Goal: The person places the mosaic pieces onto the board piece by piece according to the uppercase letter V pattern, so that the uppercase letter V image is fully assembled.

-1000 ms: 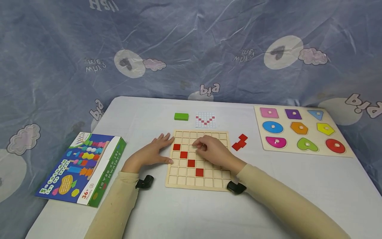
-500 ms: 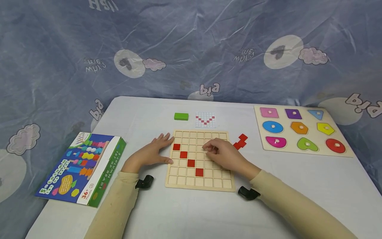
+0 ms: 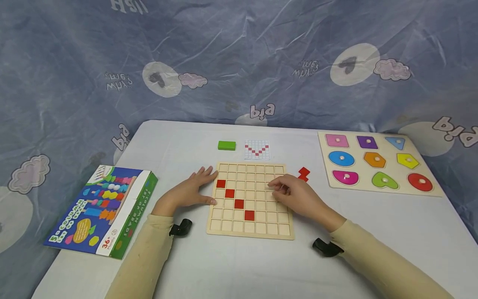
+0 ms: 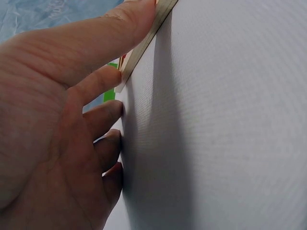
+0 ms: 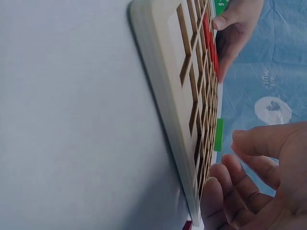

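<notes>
A square wooden grid board (image 3: 239, 237) lies on the white table, with several red square tiles (image 3: 239, 204) set in its cells in a diagonal line. My left hand (image 3: 190, 190) rests at the board's left edge, fingers spread; in the left wrist view its thumb (image 4: 129, 24) touches the wooden side. Over the right part of the board is my right hand (image 3: 298, 196), fingers loosely bent and nothing between them in the right wrist view. Beyond it lie loose red tiles (image 3: 304, 171), partly hidden by this hand.
Behind the board are a green block (image 3: 226, 145) and a small card (image 3: 257, 150) printed with a red V pattern. A shape puzzle board (image 3: 381, 191) with knobbed pieces lies at the right. On the left stands a blue and green toy box (image 3: 108, 207).
My right hand has moved rightward from the middle of the board to its right side, covering more of the loose red tiles. The left hand stays at the board's left edge.
</notes>
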`<action>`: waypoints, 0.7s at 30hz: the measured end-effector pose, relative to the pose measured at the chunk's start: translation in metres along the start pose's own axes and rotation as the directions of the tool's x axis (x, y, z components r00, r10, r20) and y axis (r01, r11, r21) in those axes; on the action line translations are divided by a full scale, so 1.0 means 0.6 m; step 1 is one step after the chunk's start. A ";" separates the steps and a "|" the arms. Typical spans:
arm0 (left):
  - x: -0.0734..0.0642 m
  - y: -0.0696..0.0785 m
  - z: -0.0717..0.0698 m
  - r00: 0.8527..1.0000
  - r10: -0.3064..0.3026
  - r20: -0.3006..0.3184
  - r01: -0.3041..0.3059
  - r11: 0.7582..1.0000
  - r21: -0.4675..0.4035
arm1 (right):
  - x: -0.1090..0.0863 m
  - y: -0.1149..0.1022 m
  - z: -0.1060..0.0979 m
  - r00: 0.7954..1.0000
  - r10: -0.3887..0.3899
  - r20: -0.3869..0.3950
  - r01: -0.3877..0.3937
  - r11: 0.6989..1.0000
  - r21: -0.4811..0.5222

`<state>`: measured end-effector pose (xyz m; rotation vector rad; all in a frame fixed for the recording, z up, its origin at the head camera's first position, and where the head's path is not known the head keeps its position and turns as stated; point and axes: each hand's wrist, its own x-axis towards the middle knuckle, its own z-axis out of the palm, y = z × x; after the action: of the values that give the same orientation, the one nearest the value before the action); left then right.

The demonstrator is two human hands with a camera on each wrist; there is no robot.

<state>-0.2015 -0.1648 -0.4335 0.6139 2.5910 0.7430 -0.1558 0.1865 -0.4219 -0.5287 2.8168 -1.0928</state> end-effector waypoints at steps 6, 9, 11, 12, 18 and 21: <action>0.001 0.000 0.001 1.000 -0.008 0.002 0.008 1.000 -0.003 | -0.011 0.019 -0.016 1.000 0.005 -0.020 -0.005 1.000 0.008; 0.001 0.000 0.002 1.000 -0.009 0.001 0.009 1.000 -0.004 | -0.014 0.030 -0.023 0.999 0.029 -0.036 -0.029 1.000 0.005; 0.001 0.001 0.002 1.000 -0.010 -0.001 0.010 1.000 -0.005 | -0.015 0.037 -0.028 0.998 0.041 -0.054 -0.041 0.999 -0.003; 0.001 0.001 0.001 1.000 -0.011 -0.003 0.011 1.000 -0.005 | -0.016 0.041 -0.030 0.997 0.043 -0.062 -0.043 0.999 -0.007; 0.000 0.001 0.000 1.000 -0.008 0.000 0.008 1.000 -0.004 | -0.016 0.069 -0.041 0.993 0.051 -0.110 -0.059 0.995 -0.074; 0.000 0.000 0.000 1.000 -0.003 0.004 0.003 1.000 -0.003 | -0.016 0.078 -0.044 0.990 0.072 -0.118 -0.084 0.992 -0.097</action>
<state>-0.2017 -0.1646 -0.4334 0.6094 2.5859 0.7434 -0.1652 0.2390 -0.4338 -0.3708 2.9770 -1.0003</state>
